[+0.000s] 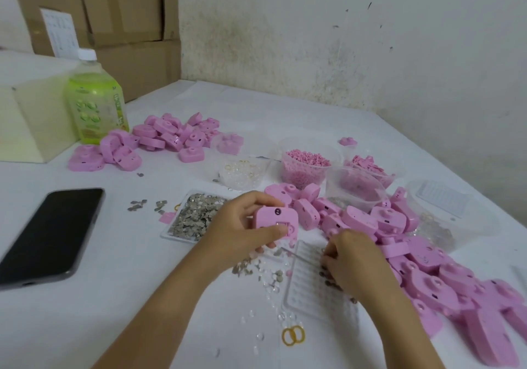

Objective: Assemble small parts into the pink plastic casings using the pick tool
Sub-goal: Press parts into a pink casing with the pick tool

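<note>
while the left hand [242, 226] holds one pink casing [278, 217] just above the table [142, 311], the right hand [353, 260] works at the clear tray [302, 291].
we judge the casing to be light, stiff, smooth moulded plastic that could twist or slip under a push, so its outer edges are the place to hold it. the left fingers [256, 197] curl round those edges, with the thumb pressed near the square recess on its face. the small parts look tiny and easy to flick away. the right fingers are curled down together over the tray. a thin rod [288, 251] pokes out toward the casing, probably the pick tool, but we cannot tell whether they pinch it or a loose part.
</note>
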